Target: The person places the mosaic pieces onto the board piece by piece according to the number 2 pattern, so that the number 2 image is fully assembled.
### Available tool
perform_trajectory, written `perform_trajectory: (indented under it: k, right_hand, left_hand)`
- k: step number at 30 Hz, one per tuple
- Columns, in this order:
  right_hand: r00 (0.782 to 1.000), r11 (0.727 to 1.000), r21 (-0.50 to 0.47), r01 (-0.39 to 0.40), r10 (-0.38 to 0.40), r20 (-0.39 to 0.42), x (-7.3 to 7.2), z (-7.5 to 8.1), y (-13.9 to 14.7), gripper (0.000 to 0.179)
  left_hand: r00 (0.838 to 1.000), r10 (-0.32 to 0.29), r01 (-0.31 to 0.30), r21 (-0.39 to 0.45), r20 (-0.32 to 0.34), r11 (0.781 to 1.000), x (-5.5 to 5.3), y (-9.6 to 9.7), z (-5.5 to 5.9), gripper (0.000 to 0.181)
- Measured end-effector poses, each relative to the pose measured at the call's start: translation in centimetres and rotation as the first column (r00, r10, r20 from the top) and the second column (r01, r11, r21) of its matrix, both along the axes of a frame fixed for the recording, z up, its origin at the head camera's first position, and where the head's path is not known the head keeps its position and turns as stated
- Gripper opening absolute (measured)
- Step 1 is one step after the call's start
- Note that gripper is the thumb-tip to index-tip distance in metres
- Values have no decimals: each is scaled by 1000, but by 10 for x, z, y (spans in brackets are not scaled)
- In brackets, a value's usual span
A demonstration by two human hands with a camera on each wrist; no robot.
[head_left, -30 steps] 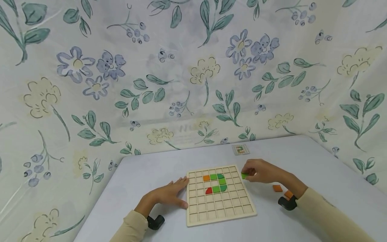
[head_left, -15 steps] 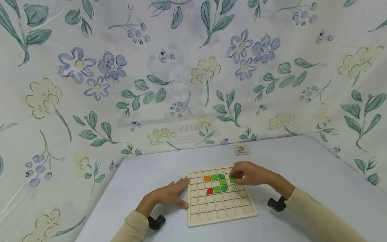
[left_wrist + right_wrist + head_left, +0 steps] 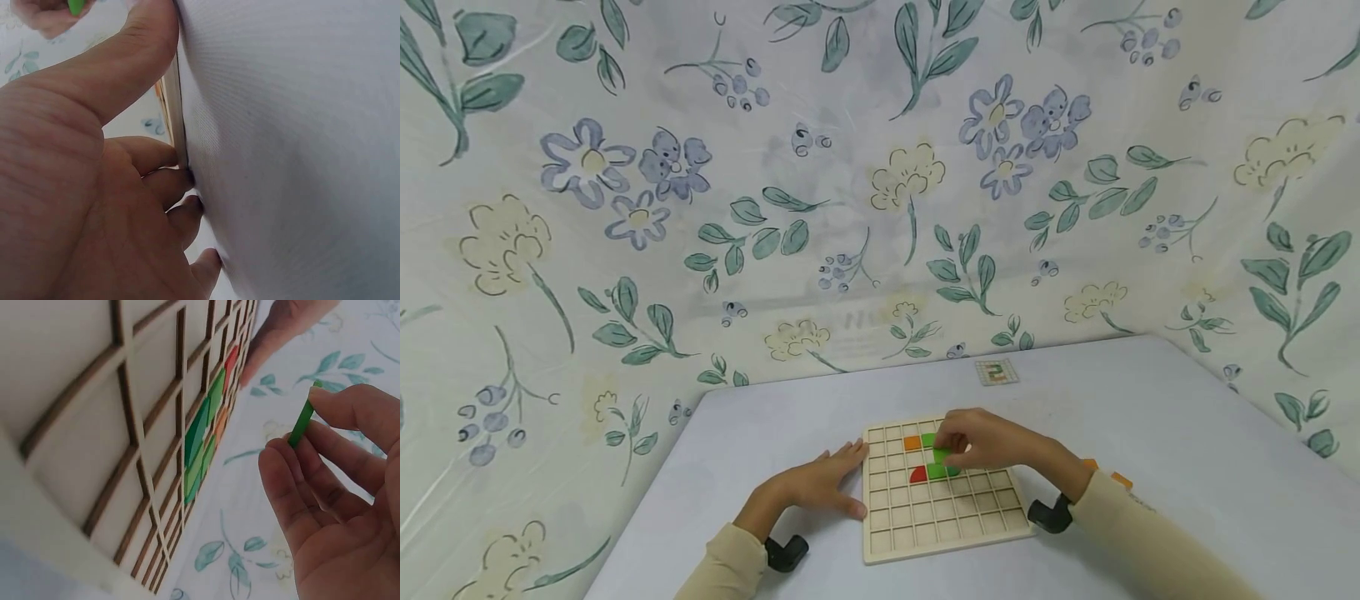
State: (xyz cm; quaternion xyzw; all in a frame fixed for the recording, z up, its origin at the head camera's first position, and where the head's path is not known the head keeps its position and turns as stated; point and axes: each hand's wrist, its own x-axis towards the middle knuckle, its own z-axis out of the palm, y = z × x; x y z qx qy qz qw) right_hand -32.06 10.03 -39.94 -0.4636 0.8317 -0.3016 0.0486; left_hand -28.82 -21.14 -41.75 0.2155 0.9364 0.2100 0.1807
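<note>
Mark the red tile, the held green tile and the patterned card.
Red tile (image 3: pixel 918 474): head view, its top face.
Held green tile (image 3: pixel 302 424): right wrist view, its narrow side.
Patterned card (image 3: pixel 997 372): head view, middle of its face.

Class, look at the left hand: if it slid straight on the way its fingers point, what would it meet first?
The near side edge of the wooden board. The left hand appears right at that edge, though whether they touch is hard to tell.
</note>
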Motion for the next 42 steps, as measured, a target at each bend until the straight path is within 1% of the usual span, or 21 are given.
perform_trajectory:
  k: [6, 13, 17, 27, 33, 42]
  right_hand:
    - [998, 999, 24, -35, 36, -44, 3, -7, -12, 14]
    - [998, 999, 45, -16, 18, -54, 5, -9, -21, 14]
    - [998, 998, 53, -18, 21, -62, 6, -10, -26, 13]
    - [998, 998, 64, -17, 20, -59, 7, -15, -32, 11]
    - [999, 997, 80, 0, 3, -33, 7, -17, -32, 13]
    - [1000, 994, 113, 9, -8, -13, 8, -20, -37, 11]
  left_hand:
    - [1000, -6, 6, 3, 9, 1000, -1, 0, 0, 109]
    - [1000, -16, 16, -5, 7, 1000, -3, 0, 2, 109]
    - [1000, -14, 14, -1, 8, 1000, -2, 0, 2, 109]
    - [1000, -7, 8, -3, 10, 1000, -2, -2, 0, 109]
    - [1000, -29, 29, 7, 3, 1000, -1, -2, 0, 108]
    - [1000, -18, 18, -1, 8, 1000, 1, -2, 2, 108]
